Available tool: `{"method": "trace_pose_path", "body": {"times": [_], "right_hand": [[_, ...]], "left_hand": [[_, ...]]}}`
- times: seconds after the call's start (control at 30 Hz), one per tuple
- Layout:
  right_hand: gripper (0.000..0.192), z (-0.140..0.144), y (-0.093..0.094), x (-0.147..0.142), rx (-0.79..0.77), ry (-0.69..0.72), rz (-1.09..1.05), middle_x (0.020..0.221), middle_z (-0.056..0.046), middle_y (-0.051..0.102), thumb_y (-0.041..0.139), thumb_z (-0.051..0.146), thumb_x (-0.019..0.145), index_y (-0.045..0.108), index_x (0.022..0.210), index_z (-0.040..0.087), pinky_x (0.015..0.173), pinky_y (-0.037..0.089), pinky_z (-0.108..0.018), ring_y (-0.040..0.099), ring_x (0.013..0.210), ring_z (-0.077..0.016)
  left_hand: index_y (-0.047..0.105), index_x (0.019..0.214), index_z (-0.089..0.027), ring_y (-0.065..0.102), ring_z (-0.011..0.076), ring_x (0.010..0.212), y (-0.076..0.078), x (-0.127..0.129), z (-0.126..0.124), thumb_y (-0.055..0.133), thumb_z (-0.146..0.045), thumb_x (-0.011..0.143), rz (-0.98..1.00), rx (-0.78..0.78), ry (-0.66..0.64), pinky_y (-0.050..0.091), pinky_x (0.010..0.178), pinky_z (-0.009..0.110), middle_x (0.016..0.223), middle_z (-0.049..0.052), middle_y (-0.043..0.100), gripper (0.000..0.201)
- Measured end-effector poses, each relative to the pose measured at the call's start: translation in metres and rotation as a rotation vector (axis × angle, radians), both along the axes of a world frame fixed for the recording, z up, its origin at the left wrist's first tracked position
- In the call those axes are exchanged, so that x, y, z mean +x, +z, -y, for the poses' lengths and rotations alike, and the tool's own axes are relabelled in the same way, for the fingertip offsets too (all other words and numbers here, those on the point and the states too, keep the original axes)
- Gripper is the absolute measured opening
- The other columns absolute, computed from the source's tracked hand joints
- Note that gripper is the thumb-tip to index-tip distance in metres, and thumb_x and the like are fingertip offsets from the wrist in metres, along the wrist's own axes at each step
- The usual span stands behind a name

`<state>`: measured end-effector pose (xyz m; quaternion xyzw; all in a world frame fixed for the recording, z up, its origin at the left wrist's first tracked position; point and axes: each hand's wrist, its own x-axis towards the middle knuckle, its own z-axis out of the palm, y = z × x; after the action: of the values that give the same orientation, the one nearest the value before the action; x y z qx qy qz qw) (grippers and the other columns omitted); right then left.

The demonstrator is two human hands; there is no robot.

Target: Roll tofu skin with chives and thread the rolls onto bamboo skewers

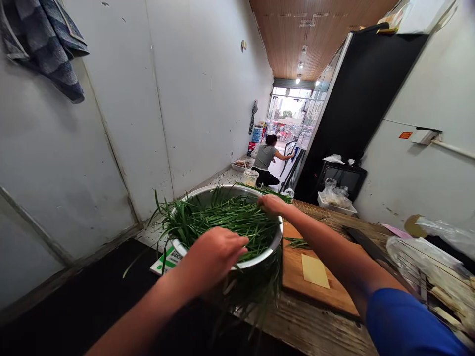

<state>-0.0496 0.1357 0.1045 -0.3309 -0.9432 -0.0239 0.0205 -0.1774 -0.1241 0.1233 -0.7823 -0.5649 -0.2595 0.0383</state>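
A large metal bowl (275,242) full of long green garlic chives (226,217) stands in front of me, with loose blades hanging over its rim. My left hand (218,248) is over the near rim, fingers curled together and slightly blurred; what it holds, if anything, is hidden. At the bowl's right rim my right hand (273,203) is closed, with chive blades sticking out on both sides of it. To the right lies a wooden cutting board (337,291) bearing a few cut chives (297,243) and a yellow paper square (314,271).
Right of the board are a dark knife-like blade (365,242), a wire rack and plastic bags (426,262). A green-and-white QR card (168,261) lies under the bowl's left side. Beyond the bowl stand a lidded plastic cup (251,177) and a crouching person (265,158).
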Motion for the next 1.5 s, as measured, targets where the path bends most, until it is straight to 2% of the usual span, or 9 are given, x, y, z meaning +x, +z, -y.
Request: {"method": "trace_pose_path", "body": {"times": [0.13, 0.33, 0.53, 0.73, 0.87, 0.97, 1.1, 1.27, 1.5], "right_hand": [[0.018, -0.003, 0.009, 0.007, -0.065, -0.029, -0.074, 0.077, -0.002, 0.069, 0.056, 0.018, 0.077, 0.070, 0.088, 0.016, 0.064, 0.042, -0.018, 0.062, 0.071, -0.0127], [0.015, -0.005, 0.023, 0.022, -0.186, -0.110, -0.212, 0.059, 0.001, 0.065, 0.057, 0.019, 0.076, 0.071, 0.079, 0.014, 0.053, 0.040, -0.017, 0.057, 0.052, -0.0089], [0.010, 0.008, 0.040, 0.044, -0.297, -0.144, -0.400, 0.050, 0.002, 0.060, 0.060, 0.015, 0.071, 0.070, 0.071, 0.012, 0.047, 0.038, -0.016, 0.052, 0.046, -0.0080], [0.012, 0.049, 0.060, 0.077, -0.556, 0.062, -0.589, 0.050, 0.003, 0.058, 0.060, 0.022, 0.072, 0.067, 0.072, 0.013, 0.047, 0.041, -0.018, 0.052, 0.046, -0.0087], [0.019, 0.084, 0.074, 0.128, -0.492, 0.129, -0.682, 0.053, 0.003, 0.057, 0.060, 0.029, 0.074, 0.068, 0.077, 0.013, 0.047, 0.038, -0.019, 0.050, 0.048, -0.0081], [0.021, 0.108, 0.074, 0.180, -0.385, 0.128, -0.758, 0.056, 0.001, 0.059, 0.060, 0.032, 0.075, 0.069, 0.077, 0.013, 0.049, 0.038, -0.019, 0.050, 0.051, -0.0084], [0.024, 0.141, 0.054, 0.251, -0.327, 0.093, -0.889, 0.070, -0.003, 0.065, 0.062, 0.036, 0.076, 0.070, 0.078, 0.014, 0.057, 0.044, -0.022, 0.056, 0.061, -0.0110], [0.034, 0.194, 0.002, 0.319, -0.322, -0.128, -1.145, 0.074, -0.002, 0.065, 0.056, 0.036, 0.082, 0.063, 0.108, 0.016, 0.064, 0.048, -0.025, 0.058, 0.064, -0.0114], [0.047, 0.252, -0.079, 0.337, -0.173, -0.374, -1.395, 0.116, -0.008, 0.059, 0.039, 0.024, 0.089, 0.040, 0.135, 0.023, 0.089, 0.047, -0.034, 0.060, 0.095, -0.0158]], "left_hand": [[0.066, 0.102, -0.020, 0.061, 0.0205, 0.092, 0.017, -0.018, -0.023, 0.042, -0.035, 0.089, -0.064, -0.125, 0.089, 0.044, 0.086, 0.032, 0.093, 0.006, 0.067, 0.031], [0.069, 0.098, -0.022, 0.063, 0.0221, 0.089, 0.017, -0.024, -0.059, 0.051, -0.029, 0.083, -0.244, -0.239, 0.212, 0.046, 0.077, 0.028, 0.093, 0.006, 0.070, 0.025], [0.068, 0.103, -0.019, 0.062, 0.0224, 0.098, 0.016, -0.018, -0.085, 0.046, -0.024, 0.085, -0.142, -0.174, 0.154, 0.045, 0.085, 0.029, 0.104, 0.009, 0.068, 0.029], [0.055, 0.121, -0.016, 0.052, 0.0217, 0.114, 0.016, 0.029, -0.107, 0.049, -0.028, 0.084, 0.106, -0.019, -0.075, 0.039, 0.096, 0.032, 0.123, 0.009, 0.057, 0.039], [0.062, 0.107, -0.013, 0.060, 0.0156, 0.072, 0.027, 0.075, -0.110, 0.039, -0.039, 0.089, 0.391, -0.232, -0.309, 0.045, 0.068, 0.026, 0.087, 0.006, 0.067, 0.039], [0.064, 0.085, -0.010, 0.047, 0.0091, 0.050, 0.040, 0.116, -0.103, 0.041, -0.051, 0.086, 0.568, -0.502, -0.436, 0.037, 0.051, 0.021, 0.063, 0.001, 0.057, 0.046], [0.059, 0.085, -0.011, 0.048, 0.0085, 0.050, 0.039, 0.175, -0.091, 0.055, -0.054, 0.077, 0.716, -0.900, -0.613, 0.035, 0.048, 0.021, 0.060, -0.003, 0.050, 0.043], [0.057, 0.087, -0.011, 0.045, 0.0048, 0.047, 0.002, 0.241, -0.071, 0.059, -0.047, 0.077, 0.908, -1.159, -0.676, 0.026, 0.043, 0.018, 0.069, 0.000, 0.055, 0.038], [0.057, 0.086, -0.012, 0.042, 0.0036, 0.047, -0.039, 0.285, -0.046, 0.066, -0.042, 0.074, 1.085, -1.384, -0.586, 0.026, 0.047, 0.018, 0.066, -0.002, 0.051, 0.034]]}}
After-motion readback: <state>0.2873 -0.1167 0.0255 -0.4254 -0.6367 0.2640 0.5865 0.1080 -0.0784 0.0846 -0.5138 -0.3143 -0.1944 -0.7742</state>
